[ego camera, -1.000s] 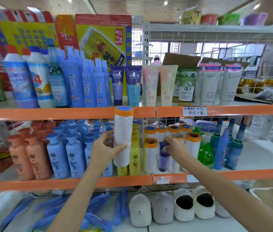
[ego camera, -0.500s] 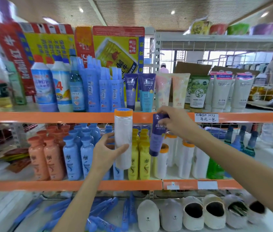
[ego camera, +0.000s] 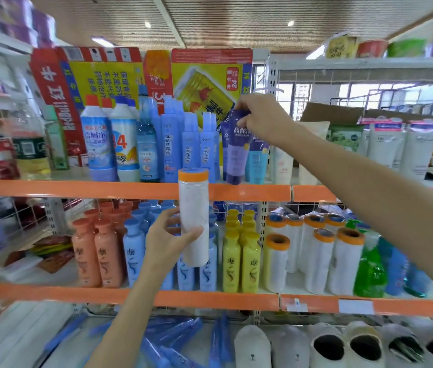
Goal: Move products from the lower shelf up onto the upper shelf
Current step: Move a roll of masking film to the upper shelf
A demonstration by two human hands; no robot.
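My right hand [ego camera: 261, 116] pinches the top of a purple tube [ego camera: 238, 152] that stands cap-down at the front of the upper shelf [ego camera: 77, 188], beside matching blue and purple tubes. My left hand [ego camera: 166, 241] holds a white roll with an orange cap [ego camera: 193, 216] upright in front of the lower shelf [ego camera: 197, 298]. More such rolls [ego camera: 316, 258] stand on the lower shelf at the right.
The upper shelf holds cleaner bottles [ego camera: 109, 144], blue spray bottles [ego camera: 181, 147] and white tubes [ego camera: 401, 147]. Orange [ego camera: 96, 253], blue and yellow bottles [ego camera: 240, 261] fill the lower shelf, with a green bottle [ego camera: 369, 272] at the right. Slippers [ego camera: 326, 346] lie below.
My right hand took the purple tube from among the rolls on the lower shelf and raised it onto the upper shelf. My left hand kept holding the white roll.
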